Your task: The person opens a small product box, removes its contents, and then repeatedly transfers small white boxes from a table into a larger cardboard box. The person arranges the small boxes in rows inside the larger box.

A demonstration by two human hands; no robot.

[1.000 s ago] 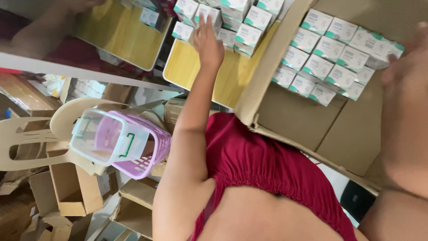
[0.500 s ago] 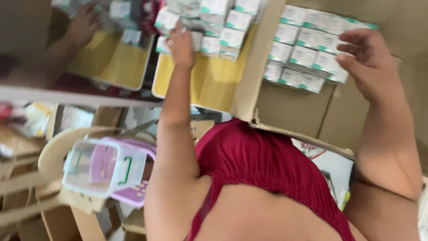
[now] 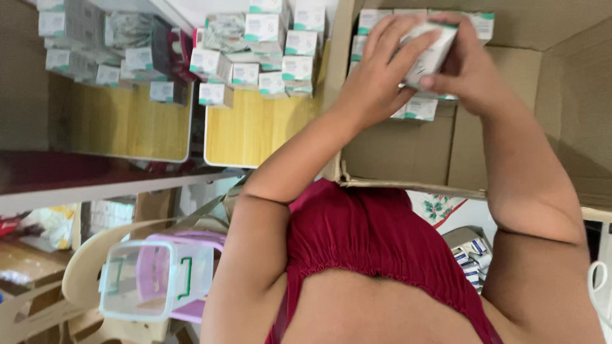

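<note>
Both hands meet over the big open cardboard carton [image 3: 510, 95]. My left hand [image 3: 376, 79] and my right hand [image 3: 465, 73] together grip one small white box with teal trim [image 3: 430, 54], held above more such boxes [image 3: 417, 108] lying in the carton. The carton's other boxes are mostly hidden behind my hands. A stack of the same white and teal boxes [image 3: 274, 54] stands on the yellow wooden table [image 3: 255, 130] to the left of the carton.
A second yellow table [image 3: 121, 124] at far left carries more small boxes [image 3: 70, 57]. Below left, a clear plastic tub [image 3: 156, 286] and a pink basket [image 3: 191, 255] rest on a beige plastic chair [image 3: 83, 274]. Small packets [image 3: 472, 258] lie low right.
My left hand left the stack on the table and swung right to the carton. My right hand closed on a box there, so both hands now hold it. The view tilted left.
</note>
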